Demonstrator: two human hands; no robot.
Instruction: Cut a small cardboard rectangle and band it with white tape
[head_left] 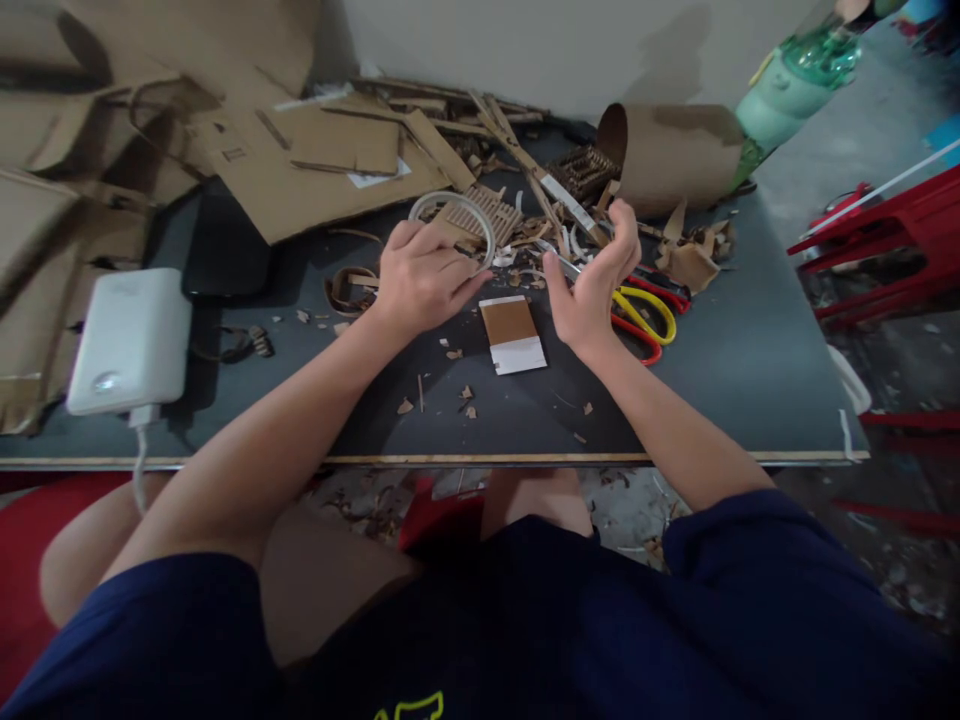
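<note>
My left hand (424,275) is closed around the near side of a pale, thin ring (489,232) that looks like a roll of tape, held above the dark tabletop. To its right, my right hand (592,280) is raised with thumb and fingers apart, and I see nothing held in it. Between and just below the hands lies a small flat cardboard piece (511,324), brown with white bands at its ends. Scissors with yellow and red handles (660,312) rest beside my right wrist, their blades partly hidden by that hand.
Cardboard sheets (255,185) are heaped at the left and back. Scraps and strips (517,245) litter the middle. A cardboard tube (675,150) lies against a green bottle (795,90) at back right. A white power bank (131,340) with a cable sits left, near a black object (225,240).
</note>
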